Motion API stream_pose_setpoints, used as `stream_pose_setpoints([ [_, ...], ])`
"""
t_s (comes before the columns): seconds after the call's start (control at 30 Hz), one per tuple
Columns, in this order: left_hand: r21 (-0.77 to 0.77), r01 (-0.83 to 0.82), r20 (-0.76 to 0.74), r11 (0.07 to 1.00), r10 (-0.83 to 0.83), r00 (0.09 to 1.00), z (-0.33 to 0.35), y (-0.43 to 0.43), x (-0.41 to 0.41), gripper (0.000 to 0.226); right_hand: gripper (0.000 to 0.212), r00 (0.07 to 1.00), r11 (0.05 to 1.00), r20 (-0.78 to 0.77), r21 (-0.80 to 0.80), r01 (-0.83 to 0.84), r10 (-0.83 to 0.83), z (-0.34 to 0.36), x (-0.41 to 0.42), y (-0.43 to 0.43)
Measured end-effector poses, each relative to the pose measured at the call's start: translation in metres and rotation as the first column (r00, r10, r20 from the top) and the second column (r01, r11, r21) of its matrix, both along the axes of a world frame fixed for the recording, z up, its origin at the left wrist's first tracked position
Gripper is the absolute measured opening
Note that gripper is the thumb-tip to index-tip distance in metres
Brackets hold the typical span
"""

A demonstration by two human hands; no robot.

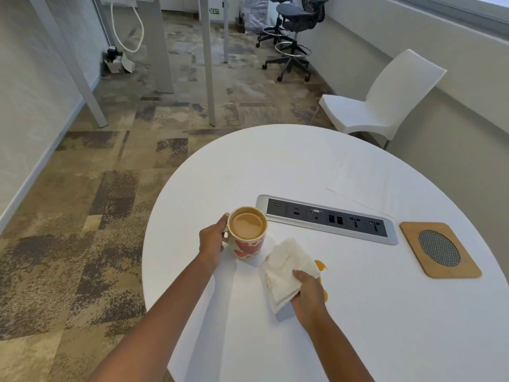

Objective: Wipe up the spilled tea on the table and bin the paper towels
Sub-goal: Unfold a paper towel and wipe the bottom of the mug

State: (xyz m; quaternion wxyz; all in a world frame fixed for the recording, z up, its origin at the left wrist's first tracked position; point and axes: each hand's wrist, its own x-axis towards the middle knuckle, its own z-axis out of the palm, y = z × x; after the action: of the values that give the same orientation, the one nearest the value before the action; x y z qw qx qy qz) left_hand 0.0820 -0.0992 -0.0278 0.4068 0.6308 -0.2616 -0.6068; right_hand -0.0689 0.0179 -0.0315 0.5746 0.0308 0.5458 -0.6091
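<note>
Left hand [211, 242] grips mug [247, 232] handle, mug full of tea. Right hand [309, 295] clenched on towels [286, 267], next to spill [320, 265] on table [358, 326].

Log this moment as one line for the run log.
stage: wiping | left hand: holds mug | right hand: paper towels at spill | tea still visible | table: socket strip, coaster

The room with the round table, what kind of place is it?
Probably an office meeting room: the white table has a built-in socket strip, wheeled office chairs stand at the back, and a green exit sign shows.
</note>
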Motion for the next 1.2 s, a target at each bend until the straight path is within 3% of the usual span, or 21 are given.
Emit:
stream_pose_setpoints([
  [0.47,-0.046,0.052,-0.068,0.998,-0.055,0.996,0.042,-0.004,0.014,0.034,0.035,0.981,0.993,-0.157,-0.019,-0.118,0.113,0.011,0.000,-0.020],
  [0.67,-0.083,0.118,-0.097,0.990,-0.126,0.987,0.076,-0.004,0.007,0.030,0.026,0.995,0.965,-0.011,-0.241,-0.099,0.099,0.030,0.012,-0.047],
  [0.83,-0.097,0.170,-0.132,0.981,-0.182,0.974,0.100,-0.004,-0.004,0.027,0.056,0.949,0.893,0.248,-0.444,-0.068,0.195,0.040,0.019,-0.064],
  [1.0,-0.124,0.174,-0.161,0.977,-0.193,0.968,0.116,-0.004,-0.011,0.030,0.058,0.885,0.875,0.428,-0.482,0.051,0.185,0.034,0.023,-0.073],
  [1.2,-0.108,0.125,-0.178,0.986,-0.143,0.974,0.125,-0.006,-0.017,0.030,0.038,0.802,0.868,0.575,-0.470,0.163,0.160,0.038,0.044,-0.078],
])
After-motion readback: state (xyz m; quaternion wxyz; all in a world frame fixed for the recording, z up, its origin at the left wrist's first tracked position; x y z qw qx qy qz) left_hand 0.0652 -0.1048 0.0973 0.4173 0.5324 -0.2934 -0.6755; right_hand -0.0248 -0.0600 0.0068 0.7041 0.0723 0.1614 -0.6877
